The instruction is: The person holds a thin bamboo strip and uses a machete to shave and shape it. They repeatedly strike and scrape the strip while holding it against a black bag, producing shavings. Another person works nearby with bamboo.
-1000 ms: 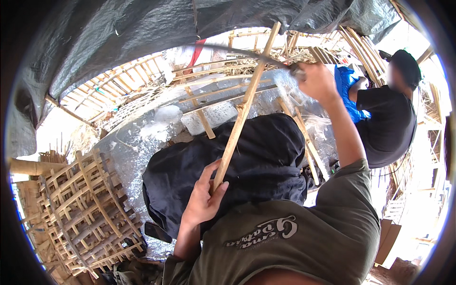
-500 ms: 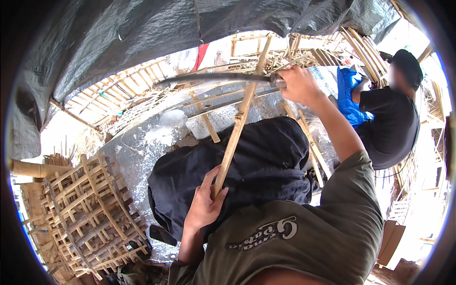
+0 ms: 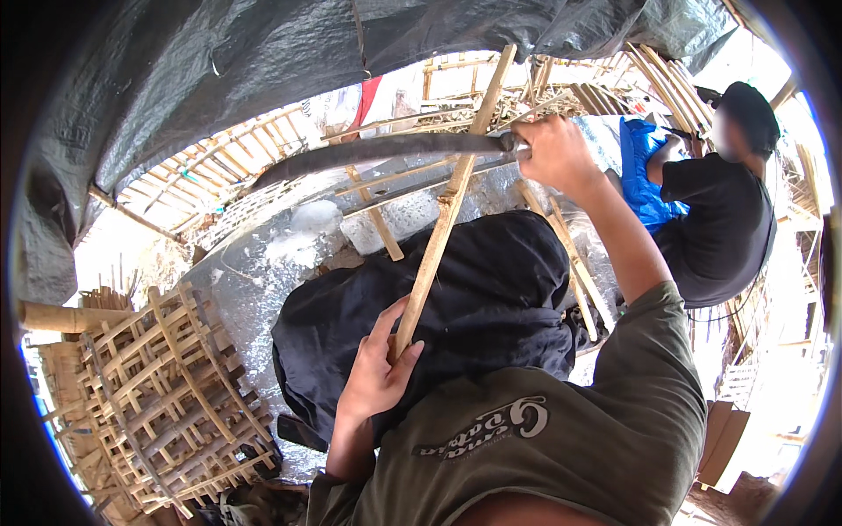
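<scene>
My left hand (image 3: 377,373) is closed round the near end of a long bamboo strip (image 3: 436,237), which slants up and away over my dark-clothed lap. In my right hand (image 3: 557,156) is the handle of a machete (image 3: 368,151) with a long, dark, curved blade. The blade points left and lies crosswise at the far part of the strip. Whether its edge touches the bamboo I cannot tell. Part of the handle is hidden in my fingers.
A woven bamboo lattice (image 3: 167,394) stands at the left. Pale blocks (image 3: 386,228) and loose bamboo strips lie beyond my knees. At the right sits a person (image 3: 719,202) in black beside a blue plastic sheet (image 3: 645,175). A dark tarpaulin (image 3: 263,61) hangs overhead.
The machete's blade has turned, its tip now lower and farther left, with more of its flat showing. The strip's far end has risen slightly. Both hands keep their grip.
</scene>
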The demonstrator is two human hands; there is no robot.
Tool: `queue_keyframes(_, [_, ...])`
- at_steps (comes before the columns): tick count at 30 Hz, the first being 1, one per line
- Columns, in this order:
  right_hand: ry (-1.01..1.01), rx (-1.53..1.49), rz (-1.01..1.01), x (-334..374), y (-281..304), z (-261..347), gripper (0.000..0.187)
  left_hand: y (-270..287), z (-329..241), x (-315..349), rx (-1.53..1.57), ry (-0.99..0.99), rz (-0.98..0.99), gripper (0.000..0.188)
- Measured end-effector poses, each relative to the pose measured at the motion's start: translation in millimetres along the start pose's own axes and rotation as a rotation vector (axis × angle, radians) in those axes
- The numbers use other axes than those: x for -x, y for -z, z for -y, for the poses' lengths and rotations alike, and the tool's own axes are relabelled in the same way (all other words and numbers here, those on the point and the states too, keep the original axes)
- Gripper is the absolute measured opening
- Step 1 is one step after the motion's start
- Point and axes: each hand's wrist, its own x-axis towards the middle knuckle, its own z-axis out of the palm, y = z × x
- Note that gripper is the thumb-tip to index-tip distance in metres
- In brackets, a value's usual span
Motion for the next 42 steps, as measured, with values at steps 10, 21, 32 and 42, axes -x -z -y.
queue_keyframes(10, [0.004,-0.079,-0.037,0,3,-17,0.036,1,22,7,0.169,-0.013,0.074,0.058])
queue_keyframes(21, [-0.171,0.003,0.060,-23,13,-47,0.029,1,13,5,0.077,0.041,0.037,0.055])
queue_keyframes(32, [-0.250,0.076,0.019,-51,-3,-75,0.031,0,11,6,0.111,0.109,0.071,0.056])
queue_keyframes(42, [-0.289,-0.111,0.078,-30,-7,-56,0.027,9,12,25,0.160,0.117,0.029,0.056])
